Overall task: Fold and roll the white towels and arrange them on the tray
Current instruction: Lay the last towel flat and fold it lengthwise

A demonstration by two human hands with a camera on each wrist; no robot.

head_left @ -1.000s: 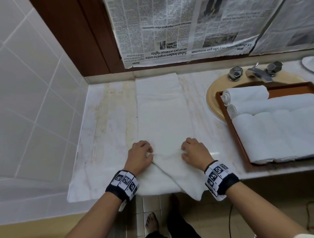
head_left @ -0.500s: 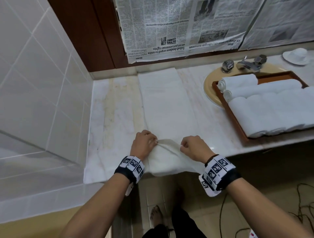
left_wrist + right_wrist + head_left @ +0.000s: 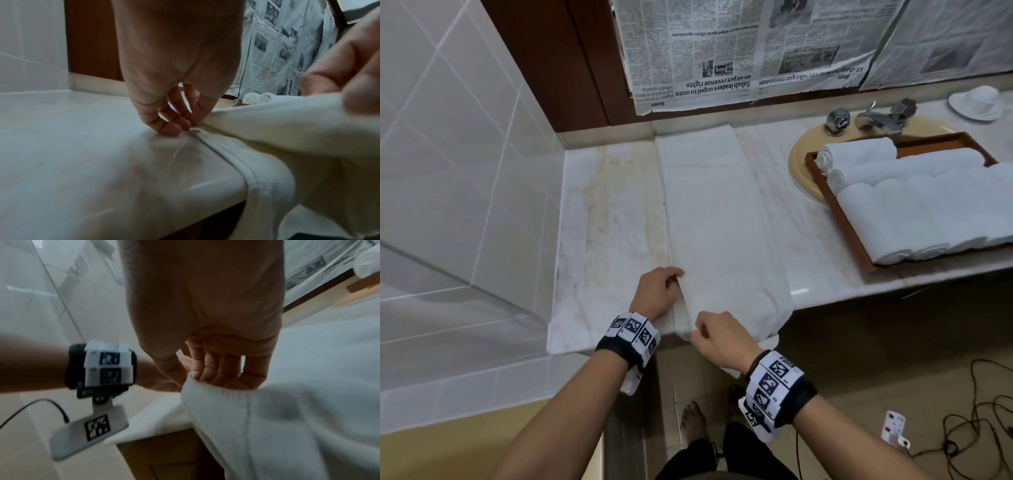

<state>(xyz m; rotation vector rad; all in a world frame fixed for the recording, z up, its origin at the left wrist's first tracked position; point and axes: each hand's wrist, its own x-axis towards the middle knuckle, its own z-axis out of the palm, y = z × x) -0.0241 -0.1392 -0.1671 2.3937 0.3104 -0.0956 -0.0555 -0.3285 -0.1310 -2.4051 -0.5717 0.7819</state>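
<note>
While the long white terry towel is lying folded into a narrow strip down the pale marble worktop, with its near end hanging off the front edge, the fold-and-tidy step looks like it's wrapping up and the roll hasn't started yet.

The left hand is pinching the towel's hemmed left edge right at the worktop, fingertips bunched down on the seam. The right hand is curled around the loose near end, lifting it up off the front edge, so both hands are closed on cloth, neither one spread flat.

My guess for the next move: bring that dangling end up onto the strip, square it with the left edge, then start rolling tight away from the body. It's floppy cloth, so the edges are probably going to wander unless both hands are keeping even tension.

Counting stuff: one towel being worked, one brown wooden tray sitting over the yellowish sink, well apart from the strip. On the tray I'm seeing two rolled towels at the back plus roughly four more packed side by side in front, though those blur together, so call it about six.
</note>
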